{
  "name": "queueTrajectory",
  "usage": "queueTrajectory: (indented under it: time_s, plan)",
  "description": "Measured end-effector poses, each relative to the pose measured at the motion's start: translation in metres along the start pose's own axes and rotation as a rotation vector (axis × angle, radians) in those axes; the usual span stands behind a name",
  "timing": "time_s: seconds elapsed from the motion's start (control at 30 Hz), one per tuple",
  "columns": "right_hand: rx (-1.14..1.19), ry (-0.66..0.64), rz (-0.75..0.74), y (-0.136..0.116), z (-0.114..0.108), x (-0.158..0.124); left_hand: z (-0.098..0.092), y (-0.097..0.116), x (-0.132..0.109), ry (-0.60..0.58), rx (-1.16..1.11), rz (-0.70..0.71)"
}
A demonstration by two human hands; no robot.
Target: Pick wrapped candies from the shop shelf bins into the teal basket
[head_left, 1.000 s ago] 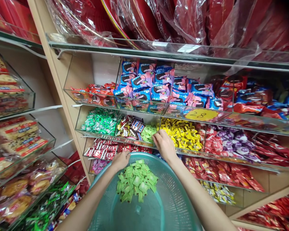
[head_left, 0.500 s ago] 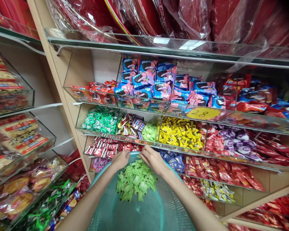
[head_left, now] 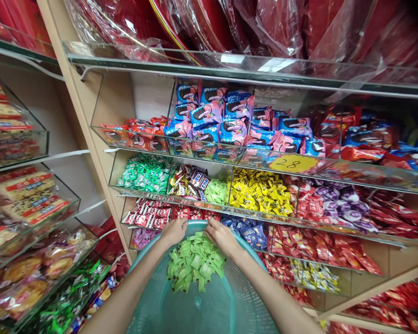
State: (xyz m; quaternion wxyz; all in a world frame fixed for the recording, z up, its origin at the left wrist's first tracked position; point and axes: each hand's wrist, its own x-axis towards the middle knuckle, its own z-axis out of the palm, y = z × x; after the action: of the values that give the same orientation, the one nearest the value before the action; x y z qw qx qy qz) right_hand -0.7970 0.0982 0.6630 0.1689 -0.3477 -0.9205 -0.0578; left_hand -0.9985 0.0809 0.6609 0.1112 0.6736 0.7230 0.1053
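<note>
A teal mesh plastic basket (head_left: 184,313) tilts in front of me, its far rim raised toward the shelves. Green-wrapped candies (head_left: 197,263) are heaped inside, against its far part. My left hand (head_left: 174,231) is closed around the far rim, left of centre. On the same rim, a little to the right, my right hand (head_left: 221,236) grips with its fingers bent over the edge. Just beyond the rim is a shelf bin holding matching green candies (head_left: 215,191), beside larger brown-wrapped bars (head_left: 195,178).
Yellow candies (head_left: 261,192) and green foil candies (head_left: 144,174) fill nearby bins. Blue-pink cookie packs (head_left: 212,116) sit above, behind a clear edge with a yellow "28" tag (head_left: 290,163). Packaged pastries (head_left: 31,190) line the left shelves. A wooden upright (head_left: 87,125) divides the shelving.
My right hand has lowered slightly and settled onto the rim. The left hand stays put, and the green candies have shifted slightly in the basket.
</note>
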Motion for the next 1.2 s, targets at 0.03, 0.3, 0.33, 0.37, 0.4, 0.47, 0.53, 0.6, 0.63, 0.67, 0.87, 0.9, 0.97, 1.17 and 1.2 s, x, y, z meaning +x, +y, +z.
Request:
queueTrajectory:
  time_s: [0.03, 0.3, 0.33, 0.37, 0.4, 0.47, 0.53, 0.6, 0.63, 0.67, 0.87, 0.9, 0.97, 1.17, 1.2]
  plan:
    - [-0.009, -0.007, -0.001, -0.001, 0.001, 0.0, 0.0, 0.0, 0.0, -0.001, 0.0, -0.002]
    - [-0.014, -0.086, -0.057, -0.005, 0.009, 0.0, -0.003, -0.001, -0.001, -0.013, -0.003, -0.009]
    - [-0.014, -0.088, -0.06, -0.006, 0.009, 0.0, -0.003, -0.001, -0.001, -0.013, -0.002, -0.008]
    - [-0.012, -0.09, -0.064, -0.006, 0.009, -0.001, -0.003, -0.001, -0.001, -0.012, -0.001, -0.008]
    - [-0.009, -0.089, -0.067, -0.006, 0.007, -0.001, -0.004, 0.0, -0.001, -0.011, -0.001, -0.009]
    - [0.002, -0.072, -0.075, -0.008, 0.0, 0.0, -0.005, 0.001, -0.001, -0.011, 0.0, -0.01]
    - [0.012, -0.026, -0.084, -0.01, -0.012, 0.002, -0.005, 0.002, -0.001, -0.008, -0.002, -0.01]
    - [0.017, 0.042, -0.089, -0.013, -0.028, 0.007, -0.006, 0.004, -0.001, -0.006, -0.008, -0.008]
    - [0.019, 0.08, -0.091, -0.015, -0.037, 0.01, -0.007, 0.005, -0.001, -0.004, -0.012, -0.007]
    - [0.021, 0.12, -0.089, -0.016, -0.046, 0.014, -0.007, 0.006, -0.001, -0.004, -0.017, -0.008]
    - [-0.09, 0.279, 0.021, -0.007, -0.086, 0.043, -0.007, 0.007, -0.002, 0.0, -0.022, -0.019]
    - [-0.136, 0.275, 0.048, -0.003, -0.089, 0.047, -0.007, 0.006, -0.003, 0.001, -0.027, -0.021]
    - [-0.216, 0.246, 0.086, 0.003, -0.093, 0.056, -0.007, 0.005, -0.004, 0.002, -0.037, -0.028]
    - [-0.304, 0.195, 0.087, 0.01, -0.091, 0.068, -0.008, -0.001, -0.007, 0.023, -0.05, -0.042]
    - [-0.307, 0.194, 0.088, 0.009, -0.09, 0.069, -0.008, -0.002, -0.007, 0.023, -0.051, -0.045]
